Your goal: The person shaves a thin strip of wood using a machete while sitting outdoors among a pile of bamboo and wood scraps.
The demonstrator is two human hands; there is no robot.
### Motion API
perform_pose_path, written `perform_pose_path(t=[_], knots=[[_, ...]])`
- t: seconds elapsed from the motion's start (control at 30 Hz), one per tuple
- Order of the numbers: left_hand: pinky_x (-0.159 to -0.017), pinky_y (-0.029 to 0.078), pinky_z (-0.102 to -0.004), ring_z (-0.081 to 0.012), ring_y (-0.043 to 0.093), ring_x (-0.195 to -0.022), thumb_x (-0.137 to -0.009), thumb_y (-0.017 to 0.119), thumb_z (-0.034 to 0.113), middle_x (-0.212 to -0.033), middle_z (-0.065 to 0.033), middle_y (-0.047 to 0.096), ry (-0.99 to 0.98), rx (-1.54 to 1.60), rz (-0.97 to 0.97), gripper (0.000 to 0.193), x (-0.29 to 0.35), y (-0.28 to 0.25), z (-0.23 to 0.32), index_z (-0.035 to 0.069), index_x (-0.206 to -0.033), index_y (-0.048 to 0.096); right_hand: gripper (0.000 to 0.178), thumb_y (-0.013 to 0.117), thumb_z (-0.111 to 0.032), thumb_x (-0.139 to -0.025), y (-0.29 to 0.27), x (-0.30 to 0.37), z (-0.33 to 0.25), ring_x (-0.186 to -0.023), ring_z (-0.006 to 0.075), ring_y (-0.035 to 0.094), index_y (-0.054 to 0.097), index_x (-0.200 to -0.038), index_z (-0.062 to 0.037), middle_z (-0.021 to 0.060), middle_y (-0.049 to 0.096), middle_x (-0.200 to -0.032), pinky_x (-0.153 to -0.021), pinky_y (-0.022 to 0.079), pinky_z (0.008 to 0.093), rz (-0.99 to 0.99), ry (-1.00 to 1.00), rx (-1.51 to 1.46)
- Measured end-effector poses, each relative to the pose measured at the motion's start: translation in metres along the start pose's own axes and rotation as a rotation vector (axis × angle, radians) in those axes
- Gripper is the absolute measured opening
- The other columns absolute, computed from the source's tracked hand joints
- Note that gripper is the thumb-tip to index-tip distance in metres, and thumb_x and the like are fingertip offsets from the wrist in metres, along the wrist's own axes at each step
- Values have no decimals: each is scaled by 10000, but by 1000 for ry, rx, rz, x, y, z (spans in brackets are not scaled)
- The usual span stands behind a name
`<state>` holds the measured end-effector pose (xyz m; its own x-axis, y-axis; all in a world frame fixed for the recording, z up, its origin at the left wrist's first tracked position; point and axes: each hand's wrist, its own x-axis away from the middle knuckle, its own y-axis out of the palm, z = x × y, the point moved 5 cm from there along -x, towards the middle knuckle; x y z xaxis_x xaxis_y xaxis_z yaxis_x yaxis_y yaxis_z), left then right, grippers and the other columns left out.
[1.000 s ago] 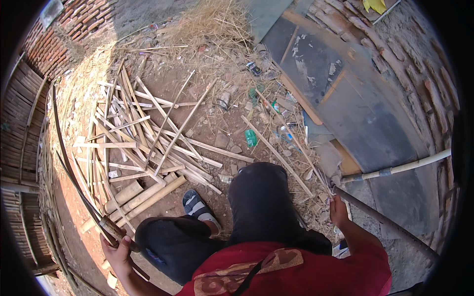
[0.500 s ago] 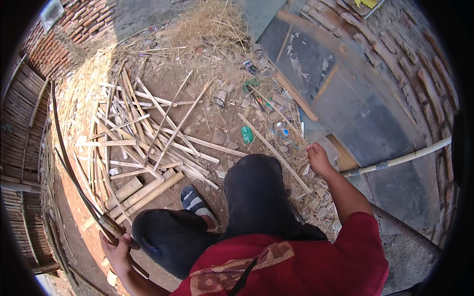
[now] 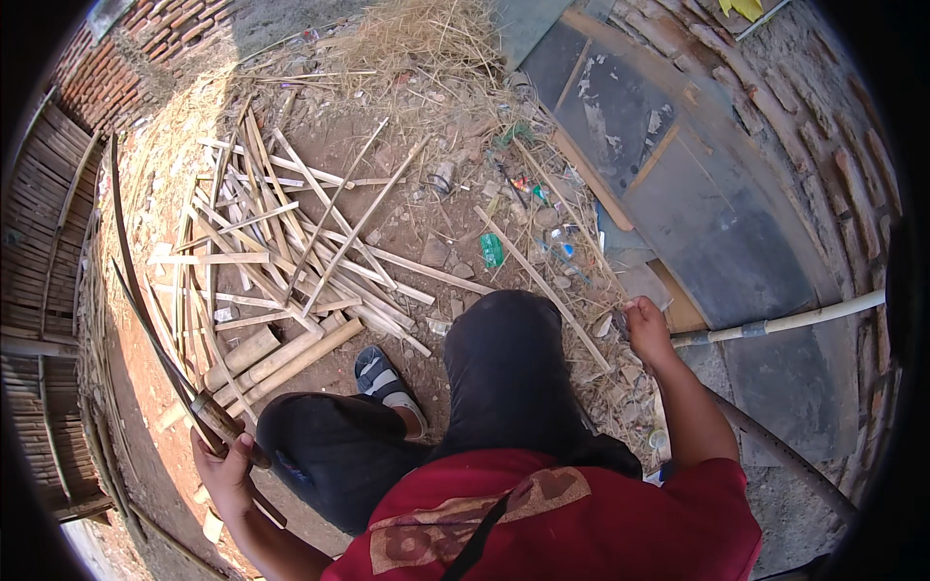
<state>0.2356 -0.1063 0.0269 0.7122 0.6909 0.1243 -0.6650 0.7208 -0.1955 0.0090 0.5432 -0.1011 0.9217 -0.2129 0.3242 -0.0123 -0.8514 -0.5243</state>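
At the lower left, my left hand (image 3: 225,472) is closed round the wooden handle (image 3: 217,417) of what looks like a machete, its narrow dark blade (image 3: 150,324) pointing up and left. A long, curved dark strip (image 3: 124,218) runs alongside the blade and seems to pass through the same hand. On the right, my right hand (image 3: 647,329) pinches a long, thin strip (image 3: 581,230), apparently bamboo. It stretches away up-left, and a darker length (image 3: 780,445) emerges beyond my forearm, seemingly the same piece.
Split bamboo pieces (image 3: 291,213) lie crisscrossed ahead-left, with thicker bamboo lengths (image 3: 276,370) in front. Dry straw (image 3: 417,44) sits farther off. A dark panel (image 3: 717,232) and a pale pole (image 3: 785,318) are on the right, beside a brick wall (image 3: 823,126). A woven bamboo screen (image 3: 48,228) stands left.
The view has shifted slightly. My right hand has moved a little down and right, and the strip in it has shifted and bends more near the right edge. My left hand keeps its hold.
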Motion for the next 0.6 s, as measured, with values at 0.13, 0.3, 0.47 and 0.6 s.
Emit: perform_pose_path(t=[0.13,0.3,0.47,0.6], knots=[[-767,531,-301,-173,642,-882,-758,864,91,-1019,-74,669,30,38,-39,641,-11,20,10,32,-1302,529,131,512,-196,-1038,8,4,-1,-612,71,453,563,-999,-82,-31,489,-729,-540,377,259,-60,170,-237],[-725,532,-277,-139,639,-833,-773,830,17,-998,-65,671,-25,96,-160,574,-30,54,21,26,-1265,535,130,481,-222,-1051,24,-92,-107,-508,62,373,536,-1061,-105,-39,444,-720,-415,290,254,-59,61,-439],[-729,535,-272,-131,639,-824,-770,821,0,-960,-56,666,-2,74,-251,475,-45,104,42,29,-1163,555,106,498,-231,-1039,20,-182,-264,-496,59,334,528,-1008,-134,-44,440,-725,-420,247,256,1,-200,-379],[-721,537,-277,-133,643,-780,-763,808,-36,-915,-56,658,-15,110,-303,474,-55,126,40,11,-1152,540,147,483,-248,-1049,39,-211,-302,-487,80,335,530,-1004,-116,-39,412,-666,-418,231,279,28,-197,-297]])
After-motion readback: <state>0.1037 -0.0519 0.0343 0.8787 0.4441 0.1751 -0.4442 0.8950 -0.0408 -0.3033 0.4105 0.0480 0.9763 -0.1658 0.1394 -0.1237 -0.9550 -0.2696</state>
